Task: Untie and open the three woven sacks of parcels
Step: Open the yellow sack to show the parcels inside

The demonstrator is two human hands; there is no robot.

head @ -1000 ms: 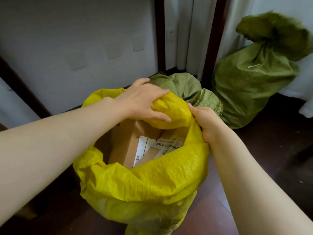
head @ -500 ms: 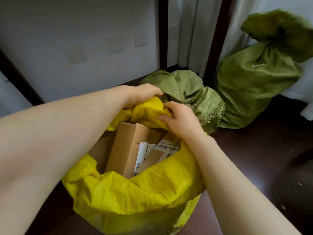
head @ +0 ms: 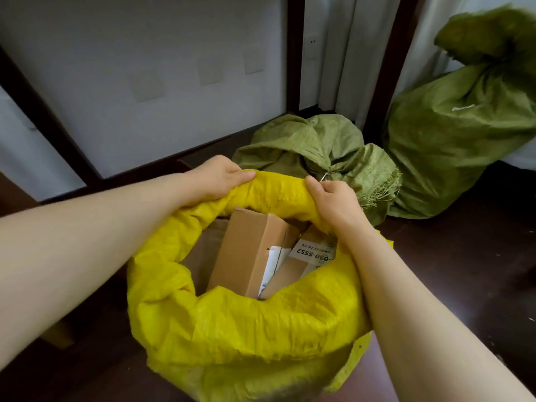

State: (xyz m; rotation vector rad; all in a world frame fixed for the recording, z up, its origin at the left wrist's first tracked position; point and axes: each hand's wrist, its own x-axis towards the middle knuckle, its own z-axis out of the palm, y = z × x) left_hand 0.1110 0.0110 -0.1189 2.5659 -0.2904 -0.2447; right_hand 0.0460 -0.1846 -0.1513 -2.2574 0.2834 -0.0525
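Both hands have shifted apart along the far rim of the yellow woven sack [head: 237, 323] since half a second ago, when they sat bunched together over a crumpled fold; that fold is now rolled outward into a smoother collar and the mouth gapes wider. On the left side of the far rim, the left hand [head: 214, 178] curls its fingers over the rolled edge, closed on the fabric, and the right hand [head: 333, 201] grips the same edge farther right, thumb on top and fingers tucked under the roll. Inside the open sack a tall brown cardboard box [head: 249, 250] stands on end, tilted slightly, with a second parcel beside it bearing a white shipping label [head: 311, 253] (the digits 030-5552 read upside down). Just behind the yellow sack lies a smaller green woven sack [head: 307, 143], its neck cinched with a tie and its frayed end splayed to the right. A larger green woven sack [head: 452, 134] stands farther right against the white curtain [head: 345, 53], its neck also gathered shut. All three sit on a dark floor [head: 458, 262].
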